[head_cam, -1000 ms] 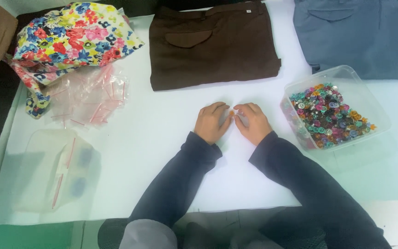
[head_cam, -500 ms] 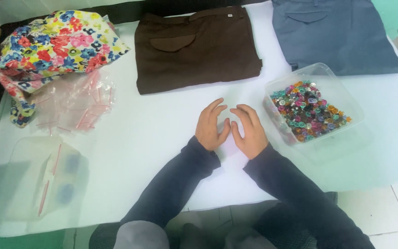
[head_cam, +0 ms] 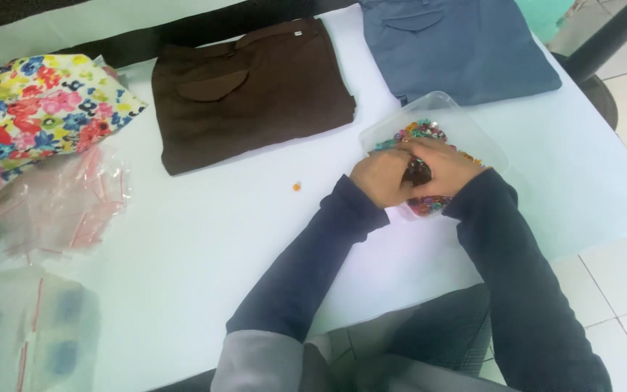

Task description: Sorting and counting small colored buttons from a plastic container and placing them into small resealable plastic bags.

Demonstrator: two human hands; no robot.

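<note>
My left hand [head_cam: 380, 176] and my right hand [head_cam: 444, 167] are together over a clear plastic tub [head_cam: 437, 107] filled with several small colourful beads [head_cam: 421, 132]. Both hands reach down into the beads, fingers curled and touching each other. Whether either hand holds beads is hidden by the fingers. One small orange bead [head_cam: 296, 186] lies loose on the white table [head_cam: 197, 239] to the left of my left hand.
Folded brown trousers [head_cam: 252, 87] and folded blue trousers [head_cam: 459, 47] lie at the back. A floral fabric [head_cam: 34, 109] and small clear zip bags [head_cam: 63, 203] are at the left. A clear lidded box [head_cam: 34, 334] sits front left. The table's edge runs along the right, above a tiled floor.
Both hands have moved from the bare table to the right and into the bead tub. The view has shifted, so everything sits further left. A loose orange bead shows on the table.
</note>
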